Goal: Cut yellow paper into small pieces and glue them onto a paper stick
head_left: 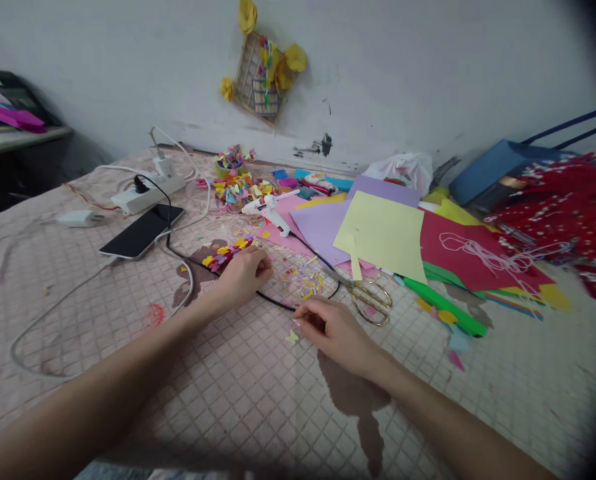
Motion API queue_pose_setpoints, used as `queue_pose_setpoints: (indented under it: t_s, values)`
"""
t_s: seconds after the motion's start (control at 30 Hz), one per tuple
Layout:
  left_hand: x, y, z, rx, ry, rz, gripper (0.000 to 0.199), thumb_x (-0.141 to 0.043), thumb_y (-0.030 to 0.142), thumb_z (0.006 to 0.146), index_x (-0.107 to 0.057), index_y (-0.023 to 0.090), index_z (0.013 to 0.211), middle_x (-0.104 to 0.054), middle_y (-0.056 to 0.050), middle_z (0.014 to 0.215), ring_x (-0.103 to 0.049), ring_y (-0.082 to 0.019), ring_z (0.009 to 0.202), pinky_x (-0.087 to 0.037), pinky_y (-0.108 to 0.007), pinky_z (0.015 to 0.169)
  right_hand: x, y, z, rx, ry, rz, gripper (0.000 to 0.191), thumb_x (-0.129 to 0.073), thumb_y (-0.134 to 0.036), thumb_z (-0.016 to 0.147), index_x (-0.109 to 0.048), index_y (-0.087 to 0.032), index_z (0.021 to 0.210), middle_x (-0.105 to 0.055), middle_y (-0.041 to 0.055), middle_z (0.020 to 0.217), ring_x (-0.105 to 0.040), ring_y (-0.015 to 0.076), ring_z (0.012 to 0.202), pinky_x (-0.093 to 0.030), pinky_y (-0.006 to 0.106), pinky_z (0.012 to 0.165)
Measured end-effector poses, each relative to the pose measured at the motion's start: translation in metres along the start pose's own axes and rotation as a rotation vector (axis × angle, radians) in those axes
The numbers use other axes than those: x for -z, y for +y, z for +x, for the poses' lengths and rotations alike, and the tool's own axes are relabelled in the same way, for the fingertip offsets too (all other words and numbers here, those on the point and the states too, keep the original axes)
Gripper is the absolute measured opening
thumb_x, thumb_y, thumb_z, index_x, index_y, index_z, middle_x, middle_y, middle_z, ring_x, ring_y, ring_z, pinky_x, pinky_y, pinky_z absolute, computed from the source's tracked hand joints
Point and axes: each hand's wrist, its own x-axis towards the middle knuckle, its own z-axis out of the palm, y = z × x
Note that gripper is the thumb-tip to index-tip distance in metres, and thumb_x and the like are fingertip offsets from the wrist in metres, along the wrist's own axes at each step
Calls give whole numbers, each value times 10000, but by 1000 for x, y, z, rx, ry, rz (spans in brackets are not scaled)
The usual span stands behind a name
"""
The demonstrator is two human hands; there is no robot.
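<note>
My left hand [248, 272] is over the table with its fingers curled together; whether anything is in them is hidden. Just beyond it lies a row of small yellow, red and purple paper butterflies [228, 252]. My right hand [334, 331] is closed in a pinch close to the tabletop, and what it holds, if anything, is too small to name. Beside its fingertips rests a pale green paper butterfly [292, 337]. A black cord [275, 301] passes between both hands. Gold-handled scissors [372, 301] lie to the right of my right hand.
A white glue gun [273, 212] lies beyond my hands, near piled paper cutouts [238, 190]. Coloured sheets [381, 230] spread at the right. A phone [143, 231], power strip [148, 192] and white cable [53, 320] occupy the left. Yellow paper scraps [311, 285] lie between.
</note>
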Motion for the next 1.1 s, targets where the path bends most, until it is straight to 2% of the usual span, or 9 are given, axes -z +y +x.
queue_pose_setpoints:
  t_s: [0.17, 0.3, 0.43, 0.6, 0.77, 0.97, 1.1]
  values:
    - [6, 4, 0, 99, -22, -131, 64, -546, 200, 721, -571, 142, 709, -559, -4, 638, -500, -104, 583, -396, -214, 534, 2, 2, 1, -31, 36, 125, 73, -507, -170, 803, -579, -183, 801, -572, -10, 693, -512, 111, 623, -388, 223, 568]
    - [7, 20, -4, 166, -130, -398, 150, -560, 280, 740, -589, 134, 761, -595, -11, 702, -532, -103, 634, -424, -216, 573, 4, 3, 5, -148, 106, 361, 99, -495, -244, 821, -562, -178, 854, -527, -19, 678, -469, 87, 552, -368, 195, 482]
    - [2, 41, -10, 247, -245, -637, 184, -599, 291, 715, -582, 118, 775, -608, -20, 701, -541, -98, 626, -435, -221, 580, 6, -1, 9, -250, 121, 585, 109, -533, -284, 791, -531, -177, 815, -471, -42, 645, -406, 54, 468, -328, 164, 394]
    - [-2, 52, -15, 290, -304, -750, 171, -597, 276, 723, -575, 113, 769, -626, -37, 729, -565, -110, 660, -449, -237, 616, 5, -5, 9, -303, 133, 668, 123, -541, -298, 772, -520, -178, 757, -431, -58, 581, -384, 50, 439, -307, 157, 365]
    - [-1, 45, -13, 211, -293, -676, 164, -574, 276, 745, -587, 114, 766, -603, -20, 696, -530, -94, 616, -425, -217, 574, 5, -1, 9, -272, 146, 600, 99, -521, -269, 778, -525, -176, 745, -440, -53, 582, -394, 58, 455, -324, 169, 393]
    - [5, 27, -9, 70, -14, -209, 89, -526, 199, 770, -592, 145, 745, -580, -17, 730, -514, -106, 647, -403, -213, 564, 11, 20, 14, -151, 283, 324, 59, -516, -214, 781, -555, -170, 776, -549, -12, 676, -503, 102, 589, -402, 214, 541]
    - [-7, 27, -7, -73, -22, -66, 91, -504, 160, 783, -593, 152, 768, -569, -29, 761, -516, -124, 698, -413, -234, 622, 14, 32, 18, -135, 304, 182, 72, -511, -194, 777, -567, -171, 817, -596, 18, 745, -551, 131, 648, -429, 243, 585]
